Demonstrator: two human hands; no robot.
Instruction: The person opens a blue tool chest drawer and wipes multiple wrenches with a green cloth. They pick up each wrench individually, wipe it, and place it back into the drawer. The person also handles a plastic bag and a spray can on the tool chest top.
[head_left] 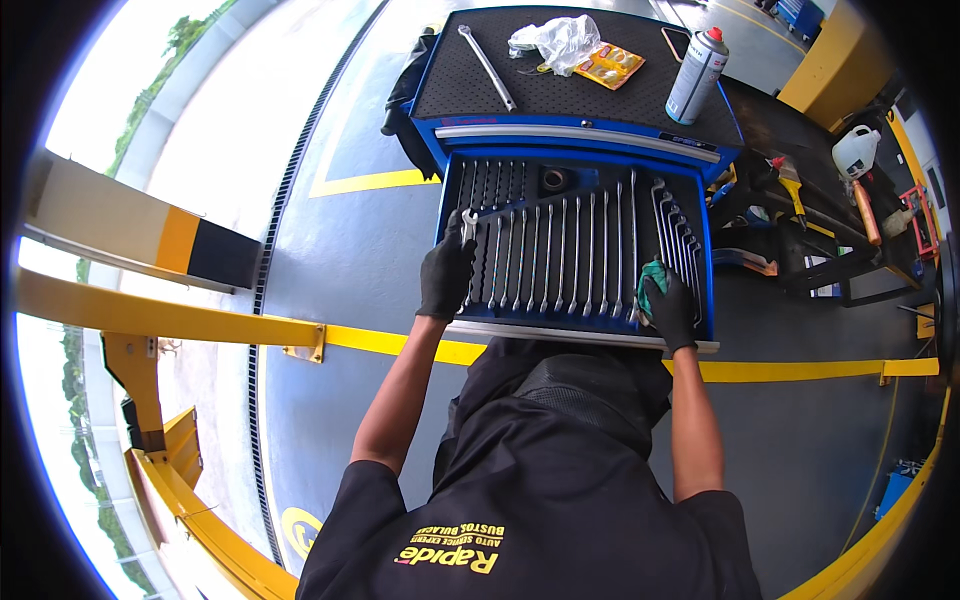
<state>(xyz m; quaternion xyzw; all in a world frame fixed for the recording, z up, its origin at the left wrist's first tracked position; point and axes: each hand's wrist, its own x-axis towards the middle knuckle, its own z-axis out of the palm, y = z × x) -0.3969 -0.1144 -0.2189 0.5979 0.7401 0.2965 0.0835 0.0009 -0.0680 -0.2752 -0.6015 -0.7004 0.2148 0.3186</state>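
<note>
In front of me a drawer [560,331] of a blue tool cabinet stands pulled out, with a row of combination wrenches [547,255] lying in its dark foam tray. My left hand [445,280], in a black glove, is closed around a wrench [469,228] at the drawer's left side; its open jaw sticks up past the fingers. My right hand [673,308], also gloved in black, grips a green cloth [652,277] at the drawer's right front. That cloth is bunched over the lower ends of the wrenches there, beside several offset wrenches [672,218].
On the cabinet top [450,85] are a long-handled ratchet [487,68], a clear plastic bag [556,43], a yellow packet [610,66], a phone [676,42] and a spray can [697,78]. To the right, a dark bench holds a white jug [856,152]. Yellow rails [180,315] stand at left.
</note>
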